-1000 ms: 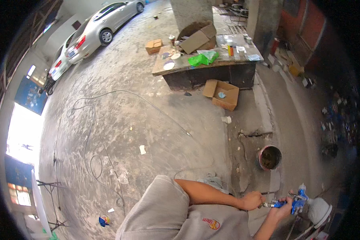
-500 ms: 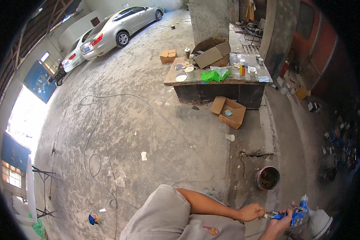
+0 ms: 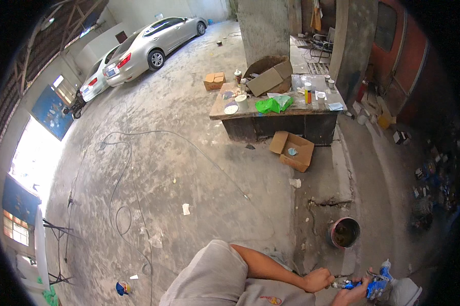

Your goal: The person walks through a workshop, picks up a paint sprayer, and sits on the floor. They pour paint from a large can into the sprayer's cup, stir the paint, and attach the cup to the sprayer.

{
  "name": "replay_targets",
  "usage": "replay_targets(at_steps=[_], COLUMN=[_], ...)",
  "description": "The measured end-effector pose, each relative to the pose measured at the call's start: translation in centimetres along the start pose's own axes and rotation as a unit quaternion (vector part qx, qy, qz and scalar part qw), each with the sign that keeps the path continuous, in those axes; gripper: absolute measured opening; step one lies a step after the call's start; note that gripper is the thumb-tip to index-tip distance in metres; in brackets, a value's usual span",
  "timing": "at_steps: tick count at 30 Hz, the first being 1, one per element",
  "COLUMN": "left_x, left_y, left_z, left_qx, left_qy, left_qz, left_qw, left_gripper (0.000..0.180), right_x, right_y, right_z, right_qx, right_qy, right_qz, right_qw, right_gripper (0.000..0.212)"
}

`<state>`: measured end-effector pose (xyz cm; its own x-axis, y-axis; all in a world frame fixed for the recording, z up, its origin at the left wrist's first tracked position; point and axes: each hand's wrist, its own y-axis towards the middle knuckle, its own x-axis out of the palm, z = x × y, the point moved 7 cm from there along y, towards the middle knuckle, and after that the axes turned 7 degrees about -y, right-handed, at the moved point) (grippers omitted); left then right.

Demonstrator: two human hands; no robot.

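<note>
At the lower right, my right hand (image 3: 353, 294) is closed round a blue spray gun (image 3: 377, 286) with silvery metal parts. The gun's narrow tip points up and away from me. My left hand (image 3: 318, 280) is closed just left of it, at the metal fitting (image 3: 337, 283) on the gun's rear end. What its fingers grip is mostly covered; it looks like the end of an air hose, part of which shows beside my wrist. A pale, rounded container (image 3: 404, 292) sits right beside the gun; I cannot tell whether it is attached.
A bucket (image 3: 344, 233) with dark contents stands ahead of my hands, near a cracked floor strip. Farther off are an open cardboard box (image 3: 297, 157) and a cluttered workbench (image 3: 225, 113). A long hose (image 3: 161, 131) loops over the floor. Two cars (image 3: 156, 43) stand far left.
The view has tilted a little, so the room sits slightly lower. Both hands stay together at the spray gun, with only a small shift of the left hand and fitting.
</note>
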<state>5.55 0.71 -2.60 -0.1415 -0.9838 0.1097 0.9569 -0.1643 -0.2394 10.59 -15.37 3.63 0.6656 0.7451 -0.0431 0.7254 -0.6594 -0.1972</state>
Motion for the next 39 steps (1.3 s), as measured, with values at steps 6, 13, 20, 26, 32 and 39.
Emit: replay_targets(at_steps=[6, 13, 20, 26, 32, 39], left_x=[-0.1, -0.9, -1.6, -2.3, -2.0, -2.6], left_y=[0.9, 0.6, 0.5, 0.8, 0.6, 0.0], left_z=[-0.2, -1.1, 0.2, 1.0, 3.1, 6.3], left_qx=[0.060, 0.008, -0.001, 0.034, 0.123, 0.174], left_qy=[-0.015, -0.002, 0.000, 0.009, -0.050, -0.022], left_qz=[0.004, 0.016, 0.020, 0.043, 0.003, -0.032], left_qw=[0.998, 1.000, 1.000, 0.998, 0.991, 0.984], left_gripper=[0.046, 0.047, 0.048, 0.047, 0.049, 0.045], right_x=[0.0, 0.4, 2.7, 4.7, 4.5, 5.2], right_y=[0.4, -0.3, -1.6, -1.8, -0.8, -0.8], right_z=[1.2, 1.8, -0.9, -2.3, -3.7, -6.0], right_qx=[0.001, 0.034, 0.055, 0.045, 0.048, 0.029], right_qy=[-0.006, -0.023, 0.027, 0.083, 0.093, 0.080], right_qz=[-0.037, -0.017, -0.041, -0.115, -0.136, -0.116], right_qw=[0.999, 0.999, 0.997, 0.989, 0.985, 0.990], right_gripper=[0.034, 0.036, 0.036, 0.042, 0.037, 0.027])
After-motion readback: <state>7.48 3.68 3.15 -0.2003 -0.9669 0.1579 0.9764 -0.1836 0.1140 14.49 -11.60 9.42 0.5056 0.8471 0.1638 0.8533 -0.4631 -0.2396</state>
